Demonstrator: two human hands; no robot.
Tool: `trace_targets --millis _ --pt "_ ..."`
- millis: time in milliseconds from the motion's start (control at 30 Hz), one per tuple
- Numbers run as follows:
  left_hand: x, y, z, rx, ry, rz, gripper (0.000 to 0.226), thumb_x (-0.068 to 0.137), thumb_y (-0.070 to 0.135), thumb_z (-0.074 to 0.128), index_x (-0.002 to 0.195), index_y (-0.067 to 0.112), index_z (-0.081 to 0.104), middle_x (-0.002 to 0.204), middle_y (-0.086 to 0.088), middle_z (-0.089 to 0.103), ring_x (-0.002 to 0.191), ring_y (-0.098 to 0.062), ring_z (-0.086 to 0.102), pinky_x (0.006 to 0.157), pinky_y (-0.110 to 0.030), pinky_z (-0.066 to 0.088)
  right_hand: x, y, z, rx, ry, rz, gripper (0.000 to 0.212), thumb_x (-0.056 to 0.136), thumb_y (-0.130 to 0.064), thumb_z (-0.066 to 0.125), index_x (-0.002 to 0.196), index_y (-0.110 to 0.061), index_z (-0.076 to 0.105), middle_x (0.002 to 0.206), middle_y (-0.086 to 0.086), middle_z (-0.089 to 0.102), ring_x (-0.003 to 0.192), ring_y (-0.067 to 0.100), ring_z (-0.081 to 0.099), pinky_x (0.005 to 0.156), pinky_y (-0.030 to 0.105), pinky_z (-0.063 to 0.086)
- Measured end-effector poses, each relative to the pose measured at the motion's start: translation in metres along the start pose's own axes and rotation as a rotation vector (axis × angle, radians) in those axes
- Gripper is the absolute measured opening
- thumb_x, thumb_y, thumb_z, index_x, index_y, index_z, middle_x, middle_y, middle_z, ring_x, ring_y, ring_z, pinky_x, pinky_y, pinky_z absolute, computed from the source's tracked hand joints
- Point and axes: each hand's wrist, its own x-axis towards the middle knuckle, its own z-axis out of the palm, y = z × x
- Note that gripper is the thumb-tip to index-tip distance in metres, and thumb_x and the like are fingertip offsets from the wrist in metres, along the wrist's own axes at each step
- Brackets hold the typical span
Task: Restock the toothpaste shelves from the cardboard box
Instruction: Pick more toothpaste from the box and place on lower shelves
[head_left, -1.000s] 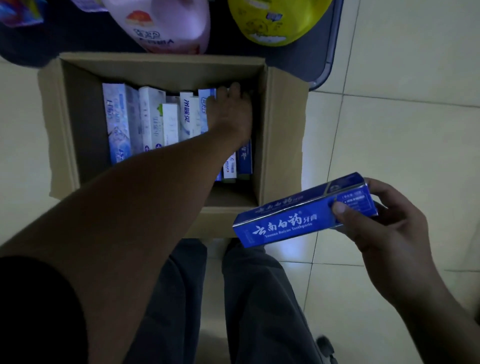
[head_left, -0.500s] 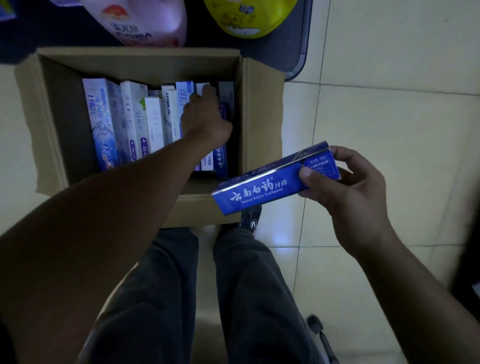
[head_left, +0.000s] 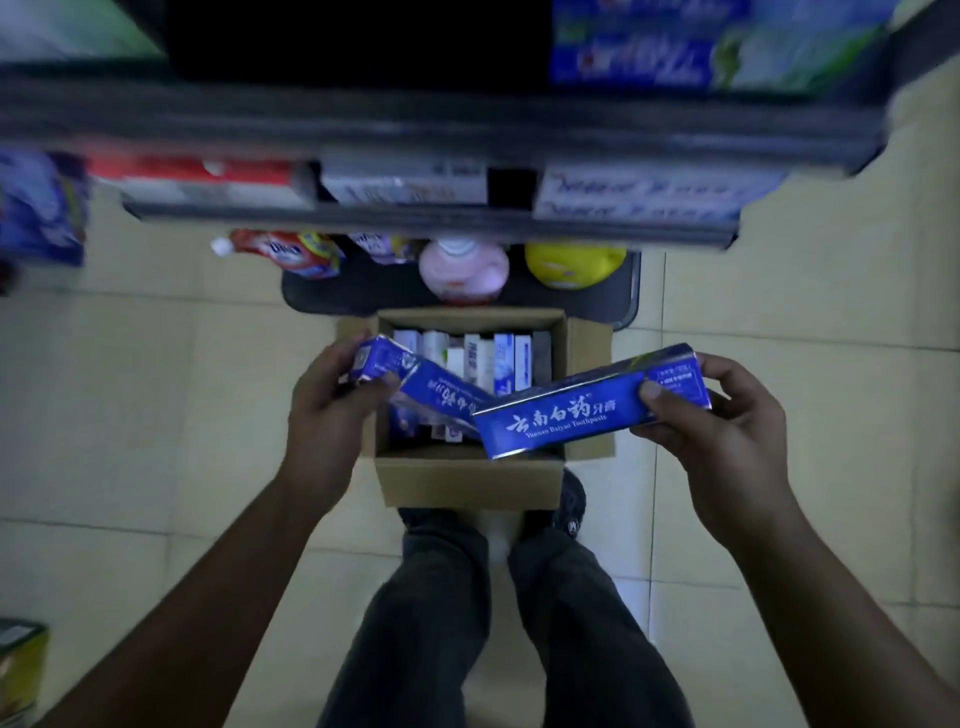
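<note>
Status: your left grip pinches a blue rectangular toothpaste carton by its end; your right grip curls round a second blue toothpaste carton, thumb on its face. Both hang over the open brown cardboard box on the tiled floor, more cartons upright inside. Shelves ahead, blurred.

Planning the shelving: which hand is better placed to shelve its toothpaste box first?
Probably the right hand: its Yunnan Baiyao box lies on top of the blue box in the left hand.
</note>
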Motion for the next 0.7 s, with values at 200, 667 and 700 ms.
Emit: trace_targets --millis 200,667,700 --pt "-0.055 0.168 -0.046 -0.134 -0.051 0.185 0.042 0.085 0.002 0.068 0.125 0.015 0.067 0.112 -0.003 0.075 0.1 -0.017 0.067 0.088 -0.027 0.055 -0.077 -0.131 0.052 0.148 -0.027 -0.179 0.046 0.071 -0.013 0.081 0.111 -0.011 0.06 0.085 0.011 0.075 0.081 0.026 0.074 0.071 0.037 0.062" --pt "-0.149 0.429 -0.02 -0.099 -0.416 0.379 0.041 0.091 -0.007 0.035 0.113 0.004 0.067 0.086 -0.016 0.069 0.057 -0.017 0.059 0.066 -0.042 0.042 -0.194 -0.348 0.106 0.375 0.06 -0.659 0.05 0.061 -0.017 0.087 0.104 -0.028 0.064 0.087 0.005 0.074 0.077 0.018 0.072 0.066 0.03 0.059" --pt "-0.155 0.444 -0.012 -0.083 -0.466 0.39 0.042 0.089 -0.004 0.037 0.111 0.007 0.071 0.094 -0.018 0.071 0.059 -0.016 0.062 0.065 -0.041 0.045 -0.197 -0.36 0.104 0.378 0.075 -0.699 0.052 0.061 -0.019 0.088 0.106 -0.028 0.063 0.086 0.005 0.074 0.077 0.017 0.071 0.066 0.031 0.059"
